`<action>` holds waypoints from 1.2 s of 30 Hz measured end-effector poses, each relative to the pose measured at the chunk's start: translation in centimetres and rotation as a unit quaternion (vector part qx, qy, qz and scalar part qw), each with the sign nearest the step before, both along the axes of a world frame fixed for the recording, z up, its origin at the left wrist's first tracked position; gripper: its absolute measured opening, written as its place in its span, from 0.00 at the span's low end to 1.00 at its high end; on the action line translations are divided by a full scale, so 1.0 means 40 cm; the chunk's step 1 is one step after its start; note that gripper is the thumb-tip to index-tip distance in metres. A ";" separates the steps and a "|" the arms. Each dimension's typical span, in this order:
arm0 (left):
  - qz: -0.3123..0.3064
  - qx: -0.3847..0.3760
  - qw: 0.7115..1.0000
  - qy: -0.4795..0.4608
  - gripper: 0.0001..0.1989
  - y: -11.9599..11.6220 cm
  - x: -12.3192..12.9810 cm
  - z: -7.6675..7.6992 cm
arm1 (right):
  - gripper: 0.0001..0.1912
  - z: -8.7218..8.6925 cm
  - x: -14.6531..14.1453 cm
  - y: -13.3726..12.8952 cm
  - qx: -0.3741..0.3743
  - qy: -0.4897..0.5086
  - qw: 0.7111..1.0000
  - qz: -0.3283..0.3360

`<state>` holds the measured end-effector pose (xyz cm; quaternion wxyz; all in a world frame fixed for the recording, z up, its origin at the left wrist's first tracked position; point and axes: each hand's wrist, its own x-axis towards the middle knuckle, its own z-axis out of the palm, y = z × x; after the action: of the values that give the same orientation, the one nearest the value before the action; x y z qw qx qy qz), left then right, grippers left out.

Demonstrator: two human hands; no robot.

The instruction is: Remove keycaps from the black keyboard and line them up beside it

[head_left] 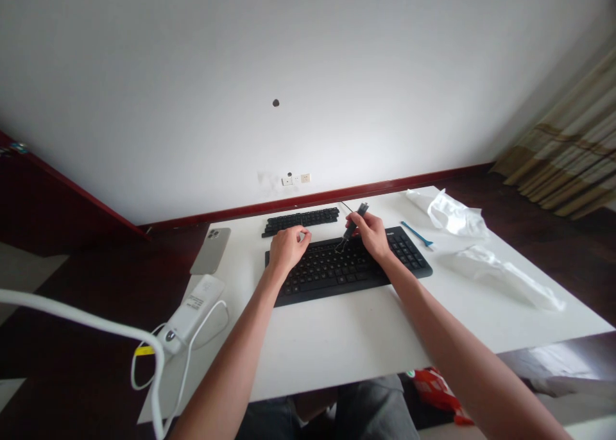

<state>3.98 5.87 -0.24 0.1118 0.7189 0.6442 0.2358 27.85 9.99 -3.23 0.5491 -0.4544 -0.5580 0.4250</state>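
A black keyboard (327, 285) lies on the white table (332, 344) in front of me. My right hand (373, 233) is wrapped around a black keycap puller (355, 223), whose wire loops point down at the keys. Over the upper left part of the keyboard is my left hand (287, 247), thumb and forefinger pinched together. Whatever may be between those fingertips is too small to make out. Behind the keyboard, black keycaps (302, 219) appear to be laid out in rows. A blue brush (418, 234) with pale bristles rests right of the keyboard.
At the table's left edge lie a phone (210, 251) and a white power strip (190, 315) with a looped cable. A thick white curved arm (96, 318) crosses the lower left. Crumpled white plastic (452, 214) and another clear wrapper (510, 274) lie on the right.
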 end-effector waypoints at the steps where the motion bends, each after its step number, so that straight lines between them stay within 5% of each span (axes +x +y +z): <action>1: -0.024 -0.003 1.000 -0.009 0.12 -0.020 0.009 0.004 | 0.23 0.002 0.000 -0.001 0.002 0.012 1.000 0.008; 5: -0.106 -0.011 0.994 -0.021 0.11 -0.109 0.047 -0.003 | 0.22 0.012 -0.003 -0.009 -0.002 0.030 0.999 0.031; 10: -0.136 -0.040 0.989 -0.038 0.10 -0.174 0.057 -0.031 | 0.22 0.020 -0.010 -0.020 -0.003 0.028 0.998 0.055; 36: -0.195 -0.167 0.959 -0.121 0.13 -0.160 0.007 -0.002 | 0.21 0.013 -0.033 -0.038 -0.004 -0.079 0.983 0.166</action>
<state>4.27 -0.53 -0.32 0.3510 0.7679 0.5033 0.1840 26.52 8.45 -2.70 0.4236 -0.3894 -0.6656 0.4752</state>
